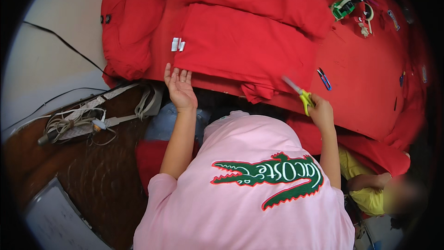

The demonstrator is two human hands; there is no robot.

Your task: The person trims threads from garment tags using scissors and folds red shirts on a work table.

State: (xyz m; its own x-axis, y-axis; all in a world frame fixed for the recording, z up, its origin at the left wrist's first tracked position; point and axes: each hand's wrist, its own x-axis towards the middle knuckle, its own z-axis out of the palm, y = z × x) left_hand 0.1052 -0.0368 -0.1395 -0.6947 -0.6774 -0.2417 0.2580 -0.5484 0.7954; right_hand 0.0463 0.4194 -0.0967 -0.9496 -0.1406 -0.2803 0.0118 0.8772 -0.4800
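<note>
L hand (pixel 182 93) is open, palm up, grasping nothing; its fingertips are at the near-left edge of the folded red cloth (pixel 245 46), but whether they press it I can't tell. R hand (pixel 320 111) has its fingers closed around the yellow handle of the scissors (pixel 305 98); blades are a bit blurred, so I can't tell if they are fully together.

In my judgement, the step is handling the cloth w/ scissors ready. To do it well, L hand should support the edge flat, w/o pulling, & fingers should be well away from the blades. Tips are better directed off the fabric until a cut is needed, b/c a slip could nick the cloth.

Scissors are at the near-right corner of the cloth; their long axis is diagonal, tips toward upper left, handle toward lower right. Cloth lies in front of the person on the bench (pixel 358 71), its long axis approx. left to right, w/ right end slightly nearer. White labels (pixel 175 44) are at its left end.

Further right are blue snips (pixel 325 80); beyond them, a green tape dispenser (pixel 342 9).
</note>
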